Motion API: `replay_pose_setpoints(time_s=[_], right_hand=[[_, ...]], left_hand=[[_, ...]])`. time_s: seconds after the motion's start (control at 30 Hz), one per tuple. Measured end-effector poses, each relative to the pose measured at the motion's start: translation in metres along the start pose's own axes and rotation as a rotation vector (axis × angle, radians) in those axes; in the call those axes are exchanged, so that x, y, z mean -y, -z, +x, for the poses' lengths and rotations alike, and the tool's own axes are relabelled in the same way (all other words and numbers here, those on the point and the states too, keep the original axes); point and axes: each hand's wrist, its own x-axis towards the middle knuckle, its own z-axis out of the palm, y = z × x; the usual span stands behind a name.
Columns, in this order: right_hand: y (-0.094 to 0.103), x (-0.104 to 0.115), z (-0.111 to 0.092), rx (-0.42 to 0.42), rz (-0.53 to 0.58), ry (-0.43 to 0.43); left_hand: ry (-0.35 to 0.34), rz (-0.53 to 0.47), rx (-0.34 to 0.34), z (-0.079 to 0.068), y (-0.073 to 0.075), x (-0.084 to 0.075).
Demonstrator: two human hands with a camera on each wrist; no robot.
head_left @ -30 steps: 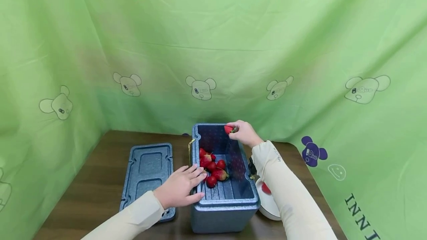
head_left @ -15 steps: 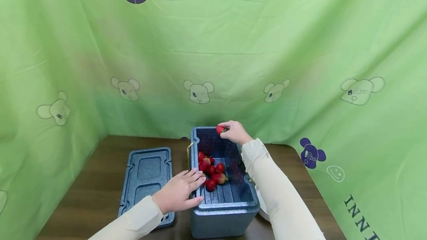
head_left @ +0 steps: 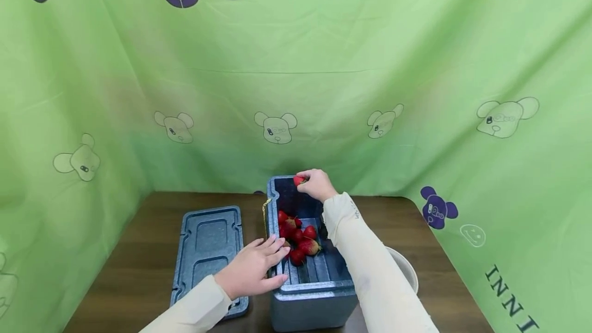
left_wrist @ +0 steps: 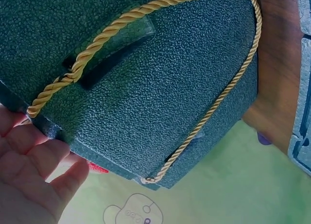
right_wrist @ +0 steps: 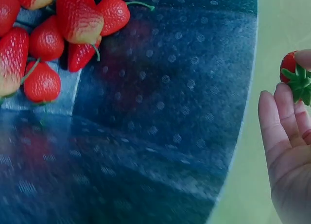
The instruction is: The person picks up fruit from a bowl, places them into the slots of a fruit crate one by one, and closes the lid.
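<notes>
A blue-grey foam cooler box point(head_left: 312, 310) stands lidless on the table, with several red strawberries point(head_left: 309, 246) on its ribbed floor. Over its far rim my right hand point(head_left: 316, 185) pinches one strawberry point(head_left: 299, 180) between thumb and fingers; its green leaf cap point(right_wrist: 297, 82) shows in the right wrist view. My left hand point(head_left: 254, 266) rests on the left rim, fingers laid across the edge. The left wrist view shows those fingertips point(left_wrist: 53, 151) at the rim, beside a twisted gold rope point(left_wrist: 214, 114) along the outer wall.
The box's lid point(head_left: 210, 256) lies flat on the brown wooden table point(head_left: 134, 271) to the left. A white bowl point(head_left: 409, 271) stands at the right, mostly hidden behind my right sleeve. A green printed cloth point(head_left: 296, 66) hangs behind and at both sides.
My right hand has shifted left with the strawberry, along the far rim of the box. The left hand stays on the left rim.
</notes>
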Motion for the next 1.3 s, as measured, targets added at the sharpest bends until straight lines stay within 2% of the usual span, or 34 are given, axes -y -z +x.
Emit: replay_pose_setpoints(time_s=[0.17,0.33,0.57,0.8,0.93,0.97,1.07,1.1,1.17,1.2,1.3], right_hand=[[-0.006,-0.005,-0.001,-0.067,0.09,-0.056],[-0.015,-0.006,0.001,-0.067,0.124,-0.035],[-0.022,-0.007,-0.001,-0.039,0.083,-0.053],[-0.031,-0.013,-0.004,-0.027,0.062,-0.064],[-0.039,-0.027,0.0,-0.015,0.055,-0.056],[-0.045,-0.041,0.006,-0.019,0.074,-0.021],[-0.054,-0.059,0.01,-0.009,0.088,-0.023],[-0.057,-0.061,0.01,-0.008,0.096,-0.049],[-0.06,-0.062,0.007,-0.013,0.103,-0.085],[-0.056,-0.051,0.0,-0.008,0.092,-0.131],[-0.056,-0.039,-0.009,-0.02,0.086,-0.12]], left_hand=[[-0.015,0.047,-0.024,0.002,-0.002,-0.001],[-0.011,0.062,-0.036,0.0,-0.004,0.001],[0.015,-0.014,-0.026,0.001,-0.004,0.0],[0.015,-0.005,-0.015,0.0,-0.003,0.0],[0.016,-0.002,-0.013,0.0,-0.003,0.0],[0.016,-0.001,-0.014,0.0,-0.003,0.0],[0.008,0.01,-0.017,0.0,-0.003,0.0],[0.004,0.013,-0.021,0.0,-0.004,0.0],[-0.003,0.018,-0.03,0.0,-0.004,0.001],[-0.007,0.021,-0.034,0.0,-0.004,0.001],[-0.003,0.018,-0.037,0.0,-0.005,0.001]])
